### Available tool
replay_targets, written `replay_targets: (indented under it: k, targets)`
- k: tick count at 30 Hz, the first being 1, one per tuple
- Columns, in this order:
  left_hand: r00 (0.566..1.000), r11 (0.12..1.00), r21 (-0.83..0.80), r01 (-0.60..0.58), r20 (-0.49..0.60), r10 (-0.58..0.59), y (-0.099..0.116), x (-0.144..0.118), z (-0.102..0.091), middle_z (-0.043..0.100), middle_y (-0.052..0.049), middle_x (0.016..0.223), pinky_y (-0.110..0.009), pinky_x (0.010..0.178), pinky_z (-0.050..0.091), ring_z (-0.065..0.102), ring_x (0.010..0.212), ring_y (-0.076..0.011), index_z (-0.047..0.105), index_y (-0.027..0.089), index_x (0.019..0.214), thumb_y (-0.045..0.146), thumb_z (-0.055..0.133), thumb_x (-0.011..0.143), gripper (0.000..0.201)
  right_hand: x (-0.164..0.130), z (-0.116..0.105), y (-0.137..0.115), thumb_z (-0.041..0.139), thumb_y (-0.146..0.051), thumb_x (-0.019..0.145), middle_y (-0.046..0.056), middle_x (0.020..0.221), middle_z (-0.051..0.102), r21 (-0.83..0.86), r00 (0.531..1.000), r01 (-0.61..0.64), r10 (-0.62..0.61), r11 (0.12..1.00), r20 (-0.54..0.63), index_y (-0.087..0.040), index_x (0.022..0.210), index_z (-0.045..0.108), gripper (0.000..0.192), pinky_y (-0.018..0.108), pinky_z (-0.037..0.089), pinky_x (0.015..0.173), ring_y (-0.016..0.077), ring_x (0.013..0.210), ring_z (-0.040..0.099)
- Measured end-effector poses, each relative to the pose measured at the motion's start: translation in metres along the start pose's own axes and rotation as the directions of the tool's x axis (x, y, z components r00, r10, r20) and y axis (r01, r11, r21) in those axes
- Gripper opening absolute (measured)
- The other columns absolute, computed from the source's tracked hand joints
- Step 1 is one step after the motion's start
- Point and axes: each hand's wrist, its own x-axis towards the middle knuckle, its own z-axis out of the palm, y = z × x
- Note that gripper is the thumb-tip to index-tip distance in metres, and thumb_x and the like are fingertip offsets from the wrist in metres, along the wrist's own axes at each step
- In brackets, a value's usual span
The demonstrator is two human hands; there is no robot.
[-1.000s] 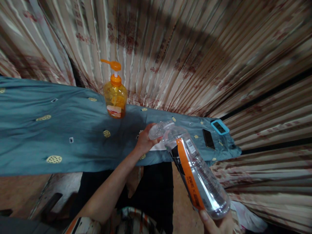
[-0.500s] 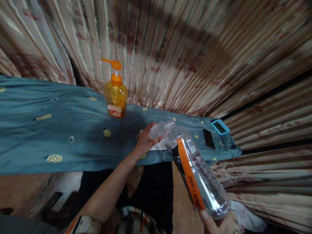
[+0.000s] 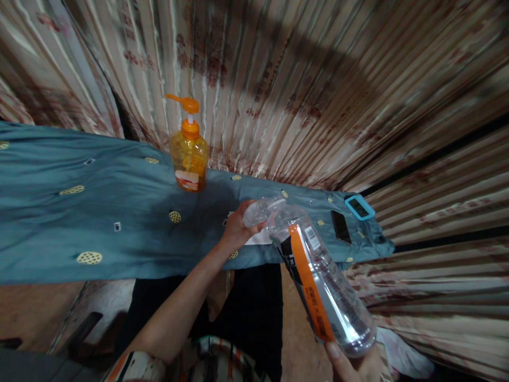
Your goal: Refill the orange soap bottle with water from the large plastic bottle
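Grips a small clear vessel (image 3: 254, 214) in the left hand (image 3: 237, 228), with fingers curled closely around it. Holds a large clear bottle (image 3: 314, 281) by its base end in the right hand (image 3: 352, 366), with thumb against the side near the orange label and the other fingers mostly out of sight. Keeps the large clear bottle on a slant, neck toward the small clear vessel, base toward the lower right; overlapping at the neck, impossible to tell whether touching. Just below the small clear vessel in view, a white flat piece (image 3: 258, 239), partly hidden, on the blue-green cloth (image 3: 135, 201) with its yellow prints. Farther out, toward the back edge and left of the hands, an orange pump bottle (image 3: 189, 159), upright, with spout toward the left. To the right, well apart from it, a dark phone (image 3: 341, 227) lying flat, just beside a blue-framed device (image 3: 359, 207). Behind everything, a pleated, patterned curtain (image 3: 246, 79). Down near the body, dark trousers (image 3: 256, 313) and a striped sleeve (image 3: 139, 366).
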Motion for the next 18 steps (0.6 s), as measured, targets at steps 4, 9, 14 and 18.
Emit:
replay_targets:
  k: [4, 9, 14, 18]
  targets:
    - [1.000, 1.000, -0.002, -0.005, 0.015, 0.005, 0.0012, 0.0002, -0.0008, 0.073, -0.004, 0.105, -0.030, 0.082, 0.052, 0.068, 0.092, -0.0209, 0.062, 0.018, 0.115, 0.023, 0.078, 0.065, 0.053, -0.0001, 0.0003, -0.0020, 0.072, -0.085, 0.051, 0.029, 0.120, 0.058, -0.014, 1.000, -0.024, 0.023, 1.000, -0.005, 0.010, 0.135, 0.042, 0.131, 0.049, 0.034, 0.101, 0.0419, 0.113, 0.053]
    - [1.000, 1.000, -0.007, -0.004, 0.008, 0.004, 0.0009, 0.0001, -0.0010, 0.073, -0.004, 0.104, -0.029, 0.081, 0.052, 0.067, 0.090, -0.0206, 0.062, 0.018, 0.114, 0.025, 0.079, 0.065, 0.053, -0.0009, 0.0016, -0.0042, 0.072, -0.083, 0.055, 0.029, 0.121, 0.057, 0.007, 1.000, -0.013, 0.013, 1.000, 0.015, 0.009, 0.137, 0.041, 0.127, 0.049, 0.034, 0.102, 0.0396, 0.112, 0.054]
    - [1.000, 1.000, -0.012, -0.014, 0.008, 0.014, -0.0004, -0.0001, -0.0005, 0.073, -0.005, 0.107, -0.031, 0.084, 0.053, 0.068, 0.093, -0.0214, 0.062, 0.018, 0.114, 0.029, 0.079, 0.066, 0.052, -0.0006, 0.0037, -0.0043, 0.074, -0.082, 0.053, 0.031, 0.124, 0.055, 0.039, 1.000, -0.027, 0.028, 0.999, -0.007, 0.009, 0.137, 0.040, 0.128, 0.052, 0.031, 0.104, 0.0407, 0.116, 0.050]
    - [1.000, 0.999, -0.012, -0.031, 0.002, 0.031, -0.0016, 0.0001, -0.0001, 0.073, -0.006, 0.108, -0.031, 0.085, 0.053, 0.069, 0.095, -0.0221, 0.062, 0.018, 0.114, 0.031, 0.080, 0.066, 0.053, -0.0004, 0.0030, -0.0027, 0.074, -0.080, 0.055, 0.031, 0.123, 0.053, 0.030, 1.000, -0.004, 0.004, 1.000, 0.007, 0.011, 0.137, 0.038, 0.128, 0.054, 0.028, 0.106, 0.0399, 0.115, 0.049]
